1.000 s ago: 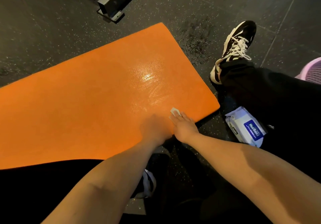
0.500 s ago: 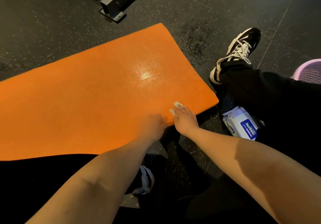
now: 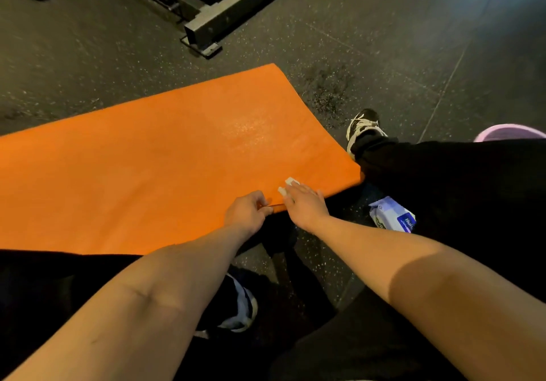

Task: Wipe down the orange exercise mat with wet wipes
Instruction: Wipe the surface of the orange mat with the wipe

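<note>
mat (image 3: 147, 173), orange, lies flat on a dark speckled floor (image 3: 384, 55) and runs from the left edge of the view to a corner near the person's right leg. the left hand (image 3: 246, 210) has its fingers curled at the near edge of the mat and pinches that edge between thumb and fingers. just to its right, the right hand (image 3: 305, 203) lies with fingers straight and flat, pressing a white wipe (image 3: 291, 181) onto the mat close to the same near edge; the wipe pokes out past the fingertips. the 2 hands are close together but not touching. a pack of wipes (image 3: 393, 218), white with a blue label, lies on the floor beside the right leg, near the mat's corner. a black and white shoe (image 3: 362, 126) rests just past that corner. a pink basket (image 3: 508, 133) shows its rim at the right edge, behind the leg. a dark metal frame (image 3: 212, 23) stands on the floor beyond the mat's far side.
</note>
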`<state>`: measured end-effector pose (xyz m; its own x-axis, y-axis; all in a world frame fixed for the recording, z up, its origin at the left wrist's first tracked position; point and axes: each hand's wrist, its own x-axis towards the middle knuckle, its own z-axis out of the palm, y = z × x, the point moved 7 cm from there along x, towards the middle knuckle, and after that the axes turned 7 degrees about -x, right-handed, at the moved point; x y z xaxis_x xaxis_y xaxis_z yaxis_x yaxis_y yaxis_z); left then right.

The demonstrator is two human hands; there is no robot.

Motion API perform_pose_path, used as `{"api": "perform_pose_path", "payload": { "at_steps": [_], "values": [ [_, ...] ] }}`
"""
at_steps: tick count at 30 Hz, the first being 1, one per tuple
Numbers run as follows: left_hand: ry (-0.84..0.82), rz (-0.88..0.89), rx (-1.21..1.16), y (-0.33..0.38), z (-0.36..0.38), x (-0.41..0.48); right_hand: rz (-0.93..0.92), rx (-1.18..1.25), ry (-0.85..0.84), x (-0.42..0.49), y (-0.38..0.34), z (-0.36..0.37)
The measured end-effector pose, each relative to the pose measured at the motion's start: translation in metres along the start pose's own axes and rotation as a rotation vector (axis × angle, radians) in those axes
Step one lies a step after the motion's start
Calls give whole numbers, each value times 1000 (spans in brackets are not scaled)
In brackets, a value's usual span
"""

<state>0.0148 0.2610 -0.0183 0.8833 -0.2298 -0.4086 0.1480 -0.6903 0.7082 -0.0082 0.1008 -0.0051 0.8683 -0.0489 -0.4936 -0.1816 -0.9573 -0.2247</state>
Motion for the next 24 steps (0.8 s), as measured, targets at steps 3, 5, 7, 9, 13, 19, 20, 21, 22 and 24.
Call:
{"api": "perform_pose_path", "payload": {
  "at_steps": [3, 5, 7, 9, 13, 19, 20, 21, 22, 24],
  "values": [
    [48, -13, -38, -2, -6, -9, 0, 22, 31, -3, -7, -1],
    [99, -18, -53, 2, -14, -10, 3, 34, 61, 1, -12, -11],
    [131, -2, -61, 8, -21, -11, -11, 31, 85, 4, -17, -20],
    [148, 9, -76, 12, -26, -10, -24, 32, 101, 3, -18, -27],
    [174, 4, -65, 16, -30, -14, -35, 34, 114, -2, -19, -29],
    [150, 9, -135, 15, -29, -11, -10, 20, 162, -7, -22, -34],
    [142, 6, -146, 14, -28, -10, -3, 13, 163, -9, -22, -32],
    [130, -1, -160, 13, -25, -10, 6, 10, 162, -10, -22, -28],
    [119, -14, -179, 11, -21, -9, 19, 13, 157, -10, -23, -24],
    [112, -44, -218, 8, -15, -9, 68, 46, 136, -8, -27, -15]
  ]
}}
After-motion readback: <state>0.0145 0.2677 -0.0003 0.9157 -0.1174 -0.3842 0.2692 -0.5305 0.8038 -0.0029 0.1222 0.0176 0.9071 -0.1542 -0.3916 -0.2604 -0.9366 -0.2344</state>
